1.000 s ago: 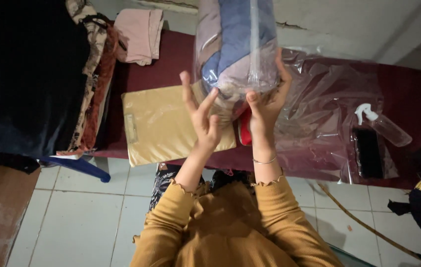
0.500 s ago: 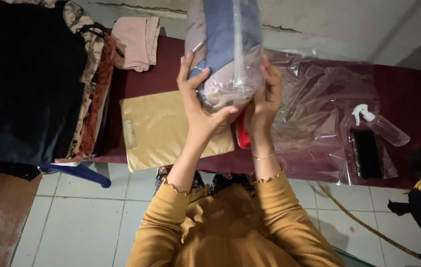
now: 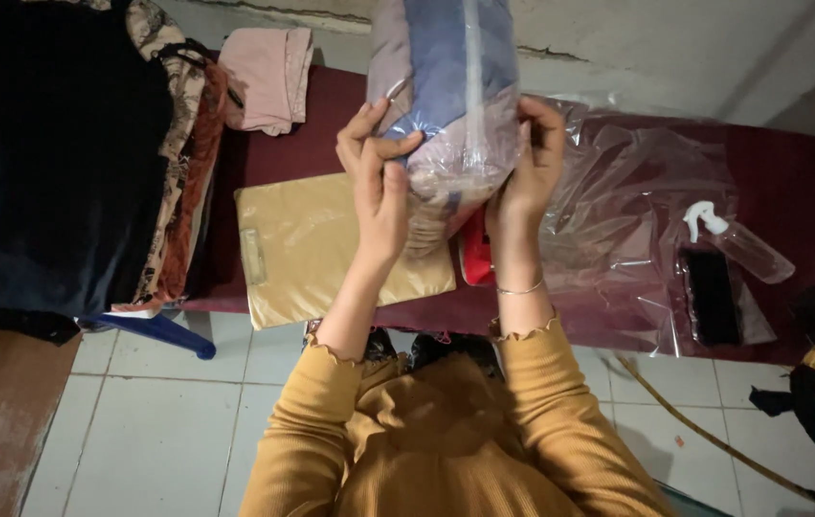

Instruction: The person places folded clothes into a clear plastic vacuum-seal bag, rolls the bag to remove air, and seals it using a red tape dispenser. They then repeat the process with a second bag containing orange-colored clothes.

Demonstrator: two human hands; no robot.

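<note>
Above the maroon table (image 3: pixel 312 144), the clear plastic bag of folded cloth (image 3: pixel 450 105) sits at twelve o'clock, clasped by the left hand (image 3: pixel 379 182) and right hand (image 3: pixel 527 158) (fingers curled around its lower end), where slick film could slip onto the gold packet (image 3: pixel 321 249).

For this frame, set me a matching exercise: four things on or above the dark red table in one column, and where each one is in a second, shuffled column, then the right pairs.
Things:
1. clear bag of folded cloth
2. gold flat package
3. spray bottle
4. pink folded cloth

Places:
A. far left corner of the table
B. lying near the table's right end
C. held up between the left hand and right hand
D. flat on the table's near edge, under the left forearm

Pairs: 1-C, 2-D, 3-B, 4-A
</note>
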